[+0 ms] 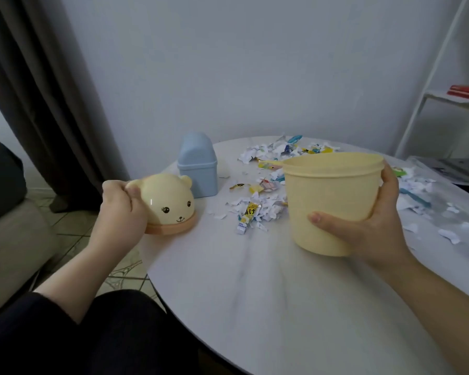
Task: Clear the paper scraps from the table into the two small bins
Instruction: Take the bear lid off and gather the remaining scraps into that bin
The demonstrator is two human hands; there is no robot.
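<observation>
Clasping the bear lid [171, 201] at the left edge of the bench [255, 293], the left hand [119, 209] could nudge it off; the right hand [374, 226] wraps its fingers [389, 177] round the yellow bin [328, 196].

Round white table [241, 280], paper scraps [266, 209], blue bin [198, 171]

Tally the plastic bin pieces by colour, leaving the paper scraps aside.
Yellow: 2, the bear lid and the open tub
Blue: 1, the lidded bin
Total: 3
</observation>
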